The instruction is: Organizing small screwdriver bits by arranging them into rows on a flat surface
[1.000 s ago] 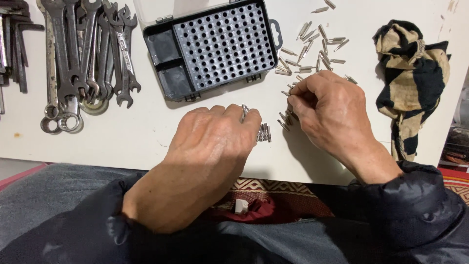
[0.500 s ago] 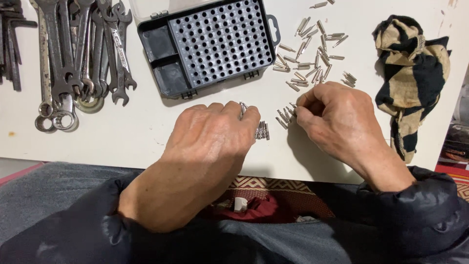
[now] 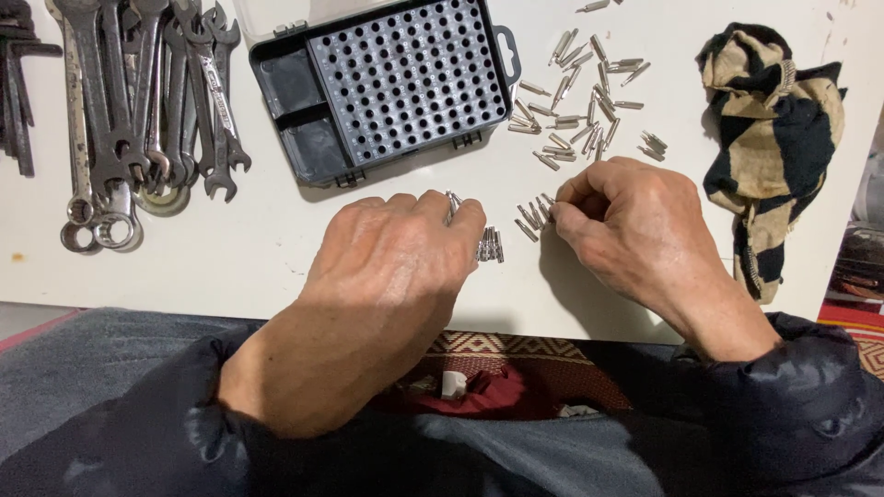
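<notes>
White table (image 3: pixel 276 248) under me. Left hand (image 3: pixel 391 253) pinches bit (image 3: pixel 452 202); right hand (image 3: pixel 631 225) nips bit cluster (image 3: pixel 532 216) at three o'clock. Bit case (image 3: pixel 387 83) at twelve.

There is one view, from a camera on the person's head, looking steeply down and slightly forward over the near edge of a white table (image 3: pixel 276 258). It sits close: the left hand (image 3: pixel 387 253) and right hand (image 3: pixel 635 225) fill the middle of the frame, with both dark sleeves and the lap running out of the bottom edge. Beyond the left hand lies a black bit case (image 3: pixel 387 87), cut by the top edge. Far left of that hand, the wrenches (image 3: pixel 138 101) are cropped at the top. Right of the right hand, a striped cloth (image 3: pixel 773 129) reaches nearly to the frame's side. No second view shares this scene.
</notes>
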